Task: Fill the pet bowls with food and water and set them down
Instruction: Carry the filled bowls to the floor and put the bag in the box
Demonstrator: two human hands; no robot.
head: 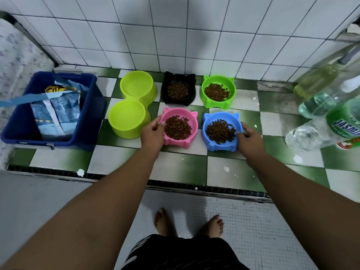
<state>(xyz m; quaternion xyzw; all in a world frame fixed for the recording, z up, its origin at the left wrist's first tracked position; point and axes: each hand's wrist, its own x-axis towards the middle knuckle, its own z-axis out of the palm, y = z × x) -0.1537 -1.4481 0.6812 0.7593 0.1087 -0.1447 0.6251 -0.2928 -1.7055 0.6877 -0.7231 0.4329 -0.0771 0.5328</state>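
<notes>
Several cat-eared bowls stand on the green and white checkered floor, each holding brown kibble. My left hand (153, 133) grips the left rim of the pink bowl (191, 121). On the right rim of the blue bowl (211, 142) rests my right hand (248, 138), gripping it. Behind them stand a black bowl (191, 78) and a green bowl (232, 88). A yellow-green double bowl (132, 106) sits to the left; whether it holds water I cannot tell.
A dark blue bin (91, 114) at the left holds an opened blue food bag (56, 112). Several clear bottles (319, 104) lie at the right, one green-labelled (342, 123). A white tiled wall rises behind. A drain channel (204, 189) runs in front of my bare feet.
</notes>
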